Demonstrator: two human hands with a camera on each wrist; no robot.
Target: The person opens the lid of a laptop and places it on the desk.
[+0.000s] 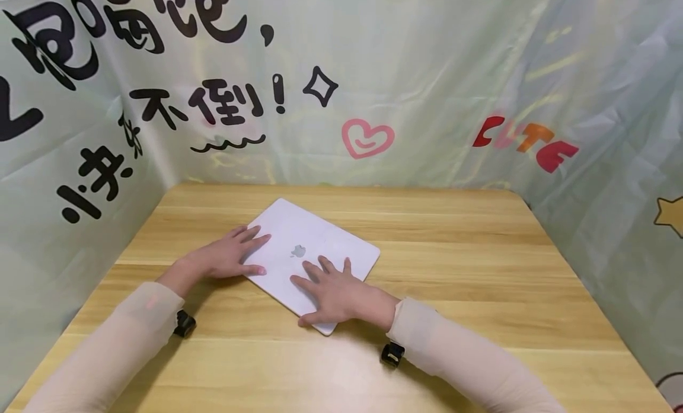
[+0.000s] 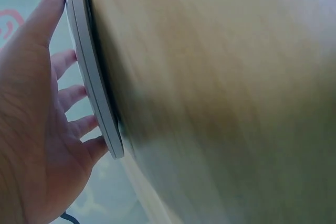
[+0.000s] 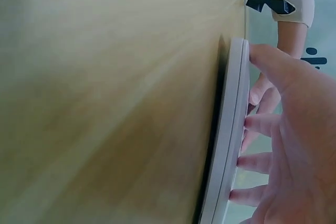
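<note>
A closed silver laptop (image 1: 331, 235) with an apple logo on its lid lies turned at an angle on the wooden table. My left hand (image 1: 235, 253) rests with spread fingers on the lid's left corner area. Over the near right part of the lid, my right hand (image 1: 336, 294) is spread too, its fingertips touching the surface. In the left wrist view, the fingertips meet the top face beside the laptop's thin edge (image 2: 92, 77). From the right wrist, the thumb and fingertips press on the lid of the laptop (image 3: 228, 124), and the left hand appears beyond it.
The wooden table (image 1: 480, 271) extends around the laptop on all sides. Printed fabric curtains (image 1: 437, 63) with black lettering, a pink heart and a colourful word hang behind and beside it. Black camera mounts (image 1: 393, 354) sit at both wrists.
</note>
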